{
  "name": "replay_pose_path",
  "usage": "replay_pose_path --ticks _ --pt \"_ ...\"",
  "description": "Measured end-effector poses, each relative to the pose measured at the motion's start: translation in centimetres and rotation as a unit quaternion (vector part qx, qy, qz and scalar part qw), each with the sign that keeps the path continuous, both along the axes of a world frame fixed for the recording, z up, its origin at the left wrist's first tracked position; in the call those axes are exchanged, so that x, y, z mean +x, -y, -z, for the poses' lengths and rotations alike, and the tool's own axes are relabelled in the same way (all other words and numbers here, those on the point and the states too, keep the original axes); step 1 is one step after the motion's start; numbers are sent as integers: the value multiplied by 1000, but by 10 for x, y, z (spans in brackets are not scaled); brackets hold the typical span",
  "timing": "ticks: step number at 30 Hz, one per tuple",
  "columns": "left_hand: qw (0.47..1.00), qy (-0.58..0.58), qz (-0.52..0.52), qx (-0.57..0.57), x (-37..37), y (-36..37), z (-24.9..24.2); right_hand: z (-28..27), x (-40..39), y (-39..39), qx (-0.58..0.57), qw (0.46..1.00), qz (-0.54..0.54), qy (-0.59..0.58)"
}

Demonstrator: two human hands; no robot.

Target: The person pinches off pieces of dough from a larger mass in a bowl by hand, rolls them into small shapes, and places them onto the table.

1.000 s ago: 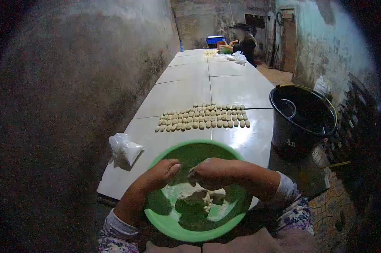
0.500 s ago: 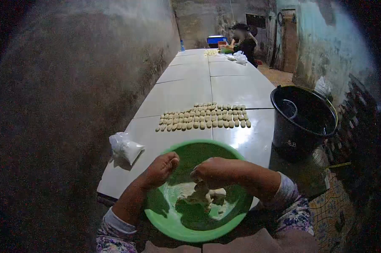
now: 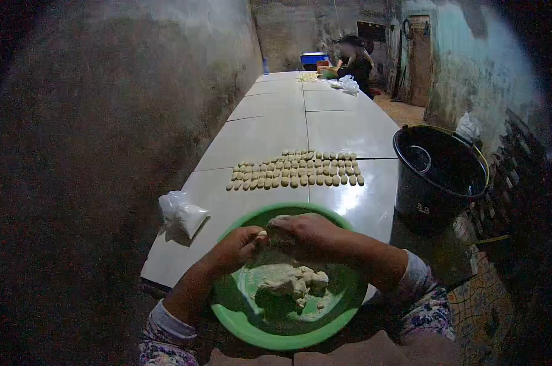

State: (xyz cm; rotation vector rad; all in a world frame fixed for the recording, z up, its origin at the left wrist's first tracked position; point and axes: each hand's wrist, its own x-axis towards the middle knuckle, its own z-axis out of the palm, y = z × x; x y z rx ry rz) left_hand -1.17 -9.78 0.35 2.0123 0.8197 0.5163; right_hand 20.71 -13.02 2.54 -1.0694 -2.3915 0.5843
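A green basin (image 3: 260, 338) stands right in front of me, with a lumpy mass of pale dough (image 3: 297, 282) and loose flour at its bottom. Over the basin's left part, my left hand (image 3: 240, 247) is closed, and a small piece of dough (image 3: 262, 234) pokes out between its thumb and fingers. My right hand (image 3: 309, 236) hovers close beside it, above the dough mass. Its fingers are bent together and partly hidden behind its back, so what they hold does not show. Beyond the basin, several small oval dough pieces (image 3: 294, 181) lie in rows on the white table.
A plastic bag of white powder (image 3: 183, 216) sits at the table's left edge, near the wall. To the right stands a large black bucket (image 3: 431, 207). At the table's far end a person (image 3: 355, 64) in dark clothing works beside a blue container (image 3: 314, 59).
My right hand has risen from the dough mass to beside my left hand. The left hand has shifted slightly right and down, and the dough piece in it now shows.
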Motion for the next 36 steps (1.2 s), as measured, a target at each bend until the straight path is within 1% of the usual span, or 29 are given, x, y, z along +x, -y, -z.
replay_pose_path --ticks 1,2,4,5,7,8,10,11,12,13,14,15,16,17,19,20,21,23,24,25,27,28,29,30,31,32,33,35,36 --pt "999 40 26 5 0 -1 2 1 0 0 97 995 -18 -17" --pt "999 41 26 5 0 -2 4 1 0 -1 97 995 -18 -17" --pt "993 67 51 -80 -1 -4 6 2 1 -3 96 995 -20 -31" --pt "993 67 51 -80 -2 -3 5 2 1 -3 96 995 -20 -31" --pt "988 41 103 -108 -2 0 -2 -1 -1 -3 156 987 -26 -4" --pt "984 50 123 -121 -4 1 -4 -2 -1 -4 156 987 -26 -5" --pt "984 39 122 -124 -4 2 -5 -4 1 -4 95 992 -68 38" --pt "984 29 122 -126 -3 2 -5 1 2 -7 96 992 -66 38" --pt "984 28 123 -126 -2 2 -6 7 2 -11 142 988 -58 12" --pt "988 36 93 -121 -2 4 -6 11 3 -13 188 981 -49 -14" --pt "990 44 61 -116 -2 6 -5 15 4 -14 188 981 -48 -14" --pt "992 53 29 -110 -2 7 -5 11 1 -11 185 981 -53 -25" --pt "989 81 53 -116 0 4 -1 7 -1 -8 181 981 -58 -37" --pt "989 82 52 -116 -1 4 -2 3 -2 -5 181 981 -59 -37" --pt "999 24 47 -12 -1 5 -7 -3 -3 0 125 991 4 -44" --pt "997 39 45 -51 2 6 -4 -3 -2 0 136 990 15 -33" --pt "997 39 45 -51 3 6 -5 -4 -2 2 135 990 15 -33" --pt "999 4 52 10 4 7 -6 -12 -2 8 103 994 28 38" --pt "992 -77 67 71 3 1 -1 -15 -3 9 102 994 28 38" --pt "992 -77 67 71 1 -1 5 -19 -5 9 55 994 23 88" --pt "979 -90 76 165 2 -2 11 -25 -7 8 -41 982 14 186" --pt "971 -8 97 217 4 -3 16 -23 -6 8 -41 982 14 186" --pt "971 -8 97 217 4 -2 17 -21 -6 7 -59 987 19 150" --pt "978 19 101 183 5 3 12 -19 -5 5 -75 990 24 114" --pt "982 46 104 149 6 9 6 -16 -2 5 -76 990 24 114" --pt "980 33 111 160 7 13 -4 -13 3 4 -34 997 9 75" --pt "980 34 110 160 7 13 -4 -10 5 2 8 999 -6 36" --pt "987 41 82 130 9 12 -3 -2 4 -7 0 999 -14 36" --pt "993 19 73 89 7 10 0 -2 2 -8 -8 999 -6 49"
